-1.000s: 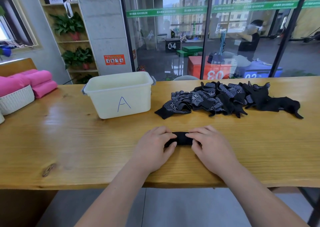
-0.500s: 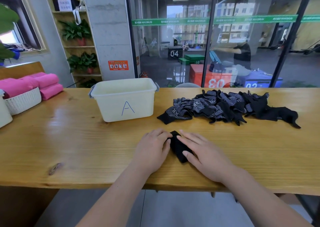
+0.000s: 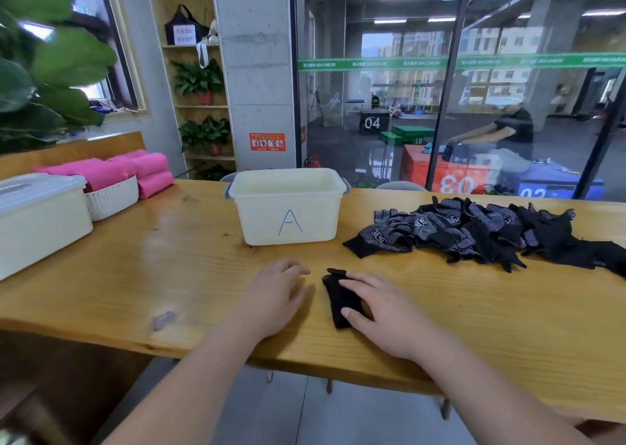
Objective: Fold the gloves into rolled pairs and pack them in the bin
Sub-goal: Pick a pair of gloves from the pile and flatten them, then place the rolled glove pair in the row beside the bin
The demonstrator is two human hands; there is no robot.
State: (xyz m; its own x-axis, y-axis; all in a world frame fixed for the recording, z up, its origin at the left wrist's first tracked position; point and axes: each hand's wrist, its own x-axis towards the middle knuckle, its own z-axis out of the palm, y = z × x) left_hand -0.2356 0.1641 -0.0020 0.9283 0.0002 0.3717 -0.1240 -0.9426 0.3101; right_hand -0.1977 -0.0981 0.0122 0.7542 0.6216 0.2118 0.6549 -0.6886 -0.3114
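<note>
i log: rolled glove pair (image 3: 338, 304) on table (image 3: 169, 275); right hand (image 3: 386, 315), fingers (image 3: 360, 280) flat on it; left hand (image 3: 274, 297) relaxed, holding nothing.

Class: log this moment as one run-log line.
right hand: fingers on rolled glove pair | left hand: resting on table beside pair | bin A: pair not yet inside | loose gloves: piled right of bin
</note>
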